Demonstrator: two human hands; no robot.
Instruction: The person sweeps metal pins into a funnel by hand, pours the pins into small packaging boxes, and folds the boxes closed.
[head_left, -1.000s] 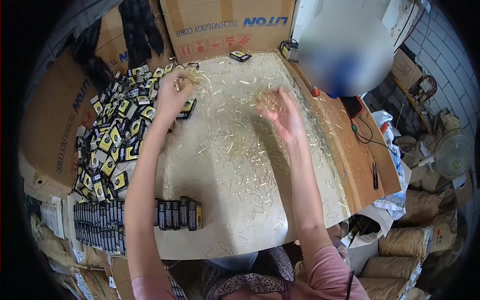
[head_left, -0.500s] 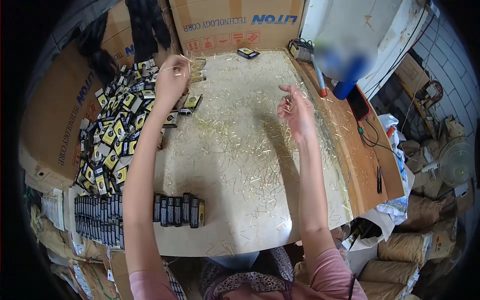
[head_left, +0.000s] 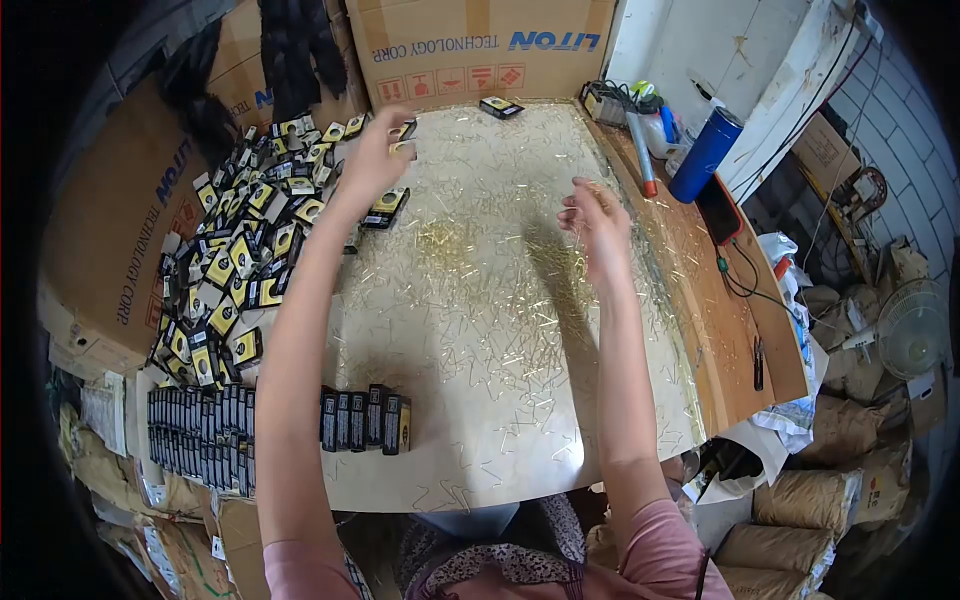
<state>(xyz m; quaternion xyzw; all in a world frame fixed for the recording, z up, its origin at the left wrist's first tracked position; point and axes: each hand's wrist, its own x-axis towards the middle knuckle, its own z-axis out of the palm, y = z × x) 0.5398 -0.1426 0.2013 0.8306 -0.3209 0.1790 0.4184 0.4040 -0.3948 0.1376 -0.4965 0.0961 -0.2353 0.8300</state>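
Observation:
My left hand [head_left: 372, 160] is over the back left of the table, blurred, its fingers apart with nothing visible in them. Close beside it lie small black-and-yellow boxes [head_left: 386, 207], part of a large loose pile [head_left: 235, 255]. My right hand [head_left: 600, 225] hovers above the right half of the table, fingers curled in, with thin gold glints at the fingertips that look like wire pieces. Short bent gold wire pieces [head_left: 520, 350] are strewn over the pale tabletop [head_left: 390, 480]. A denser gold clump [head_left: 445, 243] sits between my hands.
Upright boxes stand in rows [head_left: 195, 440] at front left, and a shorter row [head_left: 365, 420] is beside my left forearm. Cardboard cartons [head_left: 480, 50] wall the back and left. On the wooden ledge [head_left: 725, 350] are a blue bottle [head_left: 706, 155], a phone [head_left: 722, 212] and pliers [head_left: 758, 362].
Gold wire pieces seen in my left hand earlier are no longer visible there, and its fingers have spread. The gold clump mid-table looks denser. My right hand has barely moved.

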